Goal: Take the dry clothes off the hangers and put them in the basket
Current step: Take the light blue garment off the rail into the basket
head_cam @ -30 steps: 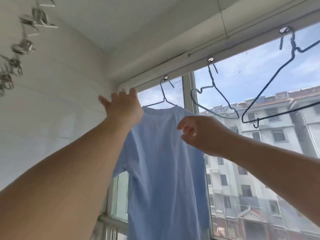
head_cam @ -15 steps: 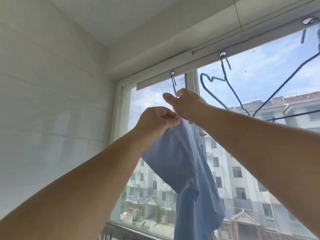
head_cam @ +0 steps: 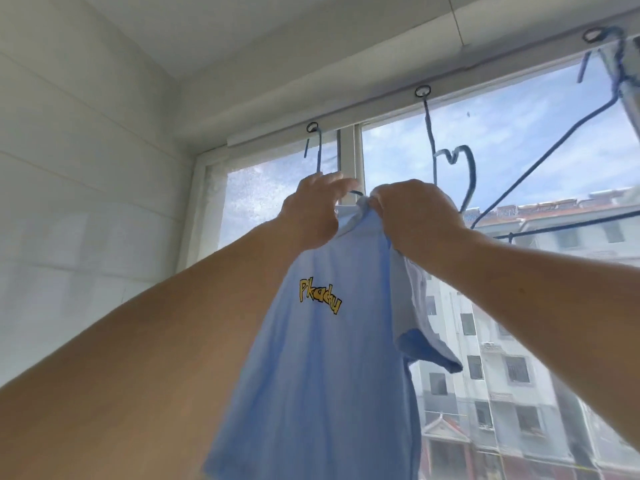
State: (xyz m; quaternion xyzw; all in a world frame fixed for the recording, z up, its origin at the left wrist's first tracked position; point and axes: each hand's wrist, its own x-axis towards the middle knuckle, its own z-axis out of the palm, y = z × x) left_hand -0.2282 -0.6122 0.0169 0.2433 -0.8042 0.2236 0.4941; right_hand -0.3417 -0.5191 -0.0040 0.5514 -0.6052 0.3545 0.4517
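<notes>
From the head camera, the light blue T-shirt (head_cam: pixel 322 358) is hanging from its blue hanger (head_cam: pixel 317 157) on the window rail (head_cam: pixel 381 107). The right hand (head_cam: pixel 414 211) is pinching its collar; the left hand (head_cam: pixel 313 209) is curling around the hanger wire. Two empty hangers (head_cam: pixel 453 168) are dangling just right.

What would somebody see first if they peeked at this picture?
A blue shirt with yellow letters hangs in the middle. Both hands grip its collar: left hand, right hand. Its hanger hooks above, and empty hangers dangle to the right against the sky.
</notes>
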